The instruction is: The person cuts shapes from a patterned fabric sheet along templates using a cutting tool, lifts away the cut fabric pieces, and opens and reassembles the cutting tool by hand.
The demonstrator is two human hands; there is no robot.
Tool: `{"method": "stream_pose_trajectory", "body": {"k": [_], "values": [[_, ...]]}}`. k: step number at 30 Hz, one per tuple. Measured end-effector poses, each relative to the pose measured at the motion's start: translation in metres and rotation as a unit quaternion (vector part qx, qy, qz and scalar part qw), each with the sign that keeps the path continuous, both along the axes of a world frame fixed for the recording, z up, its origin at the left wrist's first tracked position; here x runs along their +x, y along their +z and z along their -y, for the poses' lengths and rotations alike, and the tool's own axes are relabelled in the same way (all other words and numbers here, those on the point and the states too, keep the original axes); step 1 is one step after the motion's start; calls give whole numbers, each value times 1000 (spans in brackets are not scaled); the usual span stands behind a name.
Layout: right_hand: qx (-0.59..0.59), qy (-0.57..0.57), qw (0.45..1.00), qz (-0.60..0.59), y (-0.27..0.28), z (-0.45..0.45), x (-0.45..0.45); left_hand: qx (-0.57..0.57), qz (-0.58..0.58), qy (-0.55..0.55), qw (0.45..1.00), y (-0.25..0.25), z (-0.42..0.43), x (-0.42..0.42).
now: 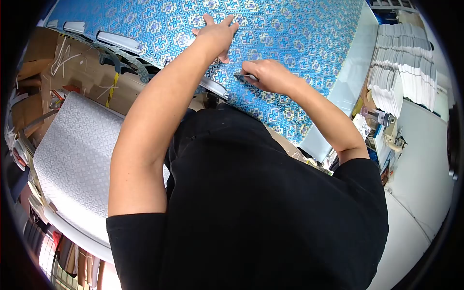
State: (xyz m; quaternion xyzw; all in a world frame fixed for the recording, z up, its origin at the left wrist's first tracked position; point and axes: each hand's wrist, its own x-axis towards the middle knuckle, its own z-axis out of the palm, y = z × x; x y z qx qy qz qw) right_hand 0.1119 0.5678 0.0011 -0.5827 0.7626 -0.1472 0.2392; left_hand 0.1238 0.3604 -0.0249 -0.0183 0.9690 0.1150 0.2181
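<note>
A blue fabric with a geometric pattern (299,43) is spread over the table. My left hand (216,36) lies on it with fingers spread, pressing near the upper middle. To its right and nearer my body, my right hand (265,76) is closed around a small flat metallic tool (240,76), whose edge rests at the fabric. What kind of tool it is cannot be made out. A white and dark clip-like bar (212,87) sits at the fabric's near edge, between my two forearms.
Another white bar (119,41) lines the table edge at upper left. A grey patterned sheet (79,150) lies at the left. Stacks of folded white material (403,63) and a clear bottle (378,116) stand at the right, beside a white surface (420,159).
</note>
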Motion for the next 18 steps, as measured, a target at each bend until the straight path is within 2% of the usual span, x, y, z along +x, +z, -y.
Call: {"method": "stream_pose_trajectory", "body": {"k": [4, 7, 13, 18], "values": [[0, -25, 1000, -2, -13, -1, 7, -6, -8, -9, 1000, 0, 0, 1], [-45, -53, 997, 17, -17, 0, 12, -10, -15, -14, 1000, -1, 1, 1], [-70, -152, 985, 35, -25, 13, 35, -44, -30, -30, 998, -12, 0, -1], [-103, -213, 972, -10, -29, 33, 47, -18, -30, -37, 999, -2, 5, 2]]}}
